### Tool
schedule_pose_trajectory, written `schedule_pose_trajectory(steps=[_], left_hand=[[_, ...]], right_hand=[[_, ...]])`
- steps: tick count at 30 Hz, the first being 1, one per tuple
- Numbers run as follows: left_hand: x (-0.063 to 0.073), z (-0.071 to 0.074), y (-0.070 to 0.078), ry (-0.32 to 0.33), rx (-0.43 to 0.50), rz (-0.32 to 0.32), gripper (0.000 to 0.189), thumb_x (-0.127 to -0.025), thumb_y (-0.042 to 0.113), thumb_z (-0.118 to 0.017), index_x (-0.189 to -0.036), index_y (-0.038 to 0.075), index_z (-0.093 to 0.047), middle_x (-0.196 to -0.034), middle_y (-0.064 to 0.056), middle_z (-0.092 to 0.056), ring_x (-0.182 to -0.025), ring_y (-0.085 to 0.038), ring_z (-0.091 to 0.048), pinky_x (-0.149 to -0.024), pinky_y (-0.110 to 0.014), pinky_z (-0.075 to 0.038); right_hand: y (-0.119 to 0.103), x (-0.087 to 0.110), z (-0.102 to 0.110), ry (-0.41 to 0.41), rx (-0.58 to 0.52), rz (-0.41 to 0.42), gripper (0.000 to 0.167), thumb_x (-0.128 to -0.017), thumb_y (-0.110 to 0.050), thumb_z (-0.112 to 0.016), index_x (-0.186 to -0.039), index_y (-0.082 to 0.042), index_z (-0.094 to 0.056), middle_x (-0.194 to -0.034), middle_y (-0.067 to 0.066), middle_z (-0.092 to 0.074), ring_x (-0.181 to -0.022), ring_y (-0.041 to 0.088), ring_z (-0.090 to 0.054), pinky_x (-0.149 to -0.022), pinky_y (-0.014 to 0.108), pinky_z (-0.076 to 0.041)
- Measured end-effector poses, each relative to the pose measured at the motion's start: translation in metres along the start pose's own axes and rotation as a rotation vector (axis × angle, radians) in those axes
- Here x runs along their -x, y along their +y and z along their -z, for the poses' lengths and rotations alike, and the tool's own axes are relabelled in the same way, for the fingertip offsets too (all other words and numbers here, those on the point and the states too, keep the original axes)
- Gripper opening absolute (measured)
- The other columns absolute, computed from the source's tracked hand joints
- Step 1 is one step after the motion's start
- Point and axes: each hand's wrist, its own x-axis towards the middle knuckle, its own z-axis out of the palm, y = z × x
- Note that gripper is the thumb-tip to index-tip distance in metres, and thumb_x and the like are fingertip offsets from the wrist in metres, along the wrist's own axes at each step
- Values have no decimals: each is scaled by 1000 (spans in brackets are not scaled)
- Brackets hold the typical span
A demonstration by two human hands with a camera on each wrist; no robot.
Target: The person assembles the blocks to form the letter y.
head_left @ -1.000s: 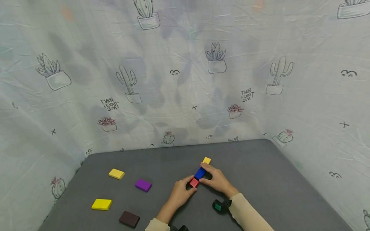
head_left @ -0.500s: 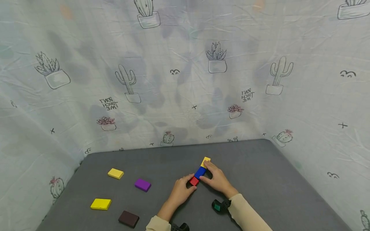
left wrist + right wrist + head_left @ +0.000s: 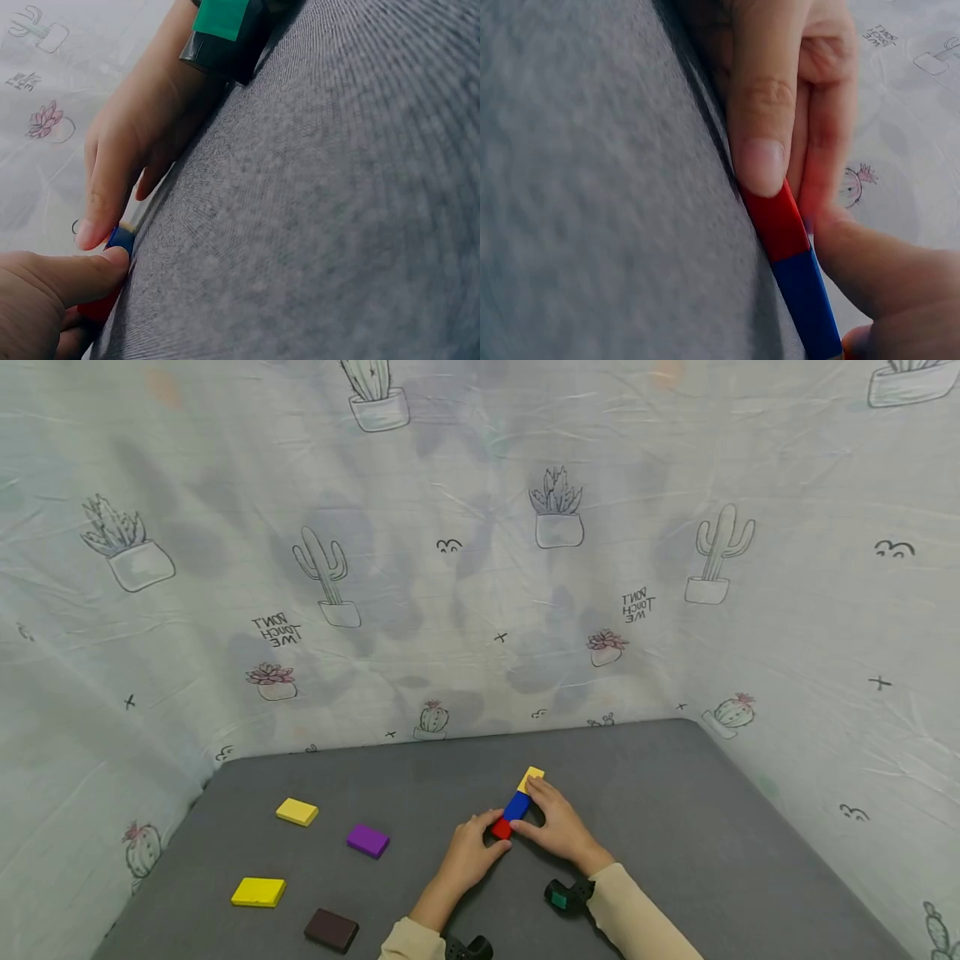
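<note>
A red block (image 3: 502, 829), a blue block (image 3: 516, 807) and a yellow block (image 3: 531, 777) lie end to end in a slanting row on the grey table. My left hand (image 3: 467, 857) pinches the red block at the row's near end, its thumb over the red end in the right wrist view. Along the row's right side, my right hand (image 3: 564, 831) holds the blue block, thumb by the red-blue joint and fingertips reaching the yellow block. Red and blue meet flush in the right wrist view. Fingers partly hide the yellow block.
To the left lie a pale yellow block (image 3: 297, 812), a purple block (image 3: 367, 841), a bright yellow block (image 3: 258, 892) and a dark brown block (image 3: 332, 930). A cactus-print cloth (image 3: 480, 568) rises behind and beside the grey table (image 3: 675, 810).
My right thumb has slid toward the red block, and its fingertips have shifted onto the yellow block. The left hand keeps its pinch on the red block. The head view has drifted slightly.
</note>
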Motion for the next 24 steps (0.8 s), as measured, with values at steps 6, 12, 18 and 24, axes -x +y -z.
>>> schedule_pose_trajectory(steps=[6, 12, 18, 24], left_hand=[[-2, -1, 0, 1, 4, -3, 49, -82, 22, -74, -124, 1, -61, -123, -16, -63, -119, -35, -56, -104, -53, -38], [-2, 1, 3, -15, 15, 17, 54, -81, 23, -75, -127, 1, -58, -127, -17, -61, -122, -42, -52, -103, -57, -37], [2, 5, 4, -88, 46, 44, 62, -81, 26, -76, -132, 1, -52, -133, -23, -53, -124, -53, -43, -100, -64, -36], [5, 12, 3, -133, 103, 34, 63, -83, 28, -73, -133, -1, -51, -133, -19, -55, -125, -40, -49, -101, -57, -39]], right_hand=[[-5, 0, -1, -2, 43, -6, 89, -81, -55, -67, -143, 2, -39, -150, 19, -35, -138, 41, -31, -110, 56, -30], [-7, -2, 1, 8, 46, -4, 89, -80, -53, -69, -142, 3, -40, -149, 20, -36, -137, 41, -33, -111, 56, -27], [-8, 0, 1, 1, 45, 7, 89, -79, -53, -69, -141, 3, -41, -148, 21, -37, -136, 42, -34, -110, 57, -29], [-8, 3, 1, -17, 10, -21, 89, -79, -54, -69, -142, 2, -40, -149, 20, -35, -137, 42, -32, -110, 57, -28]])
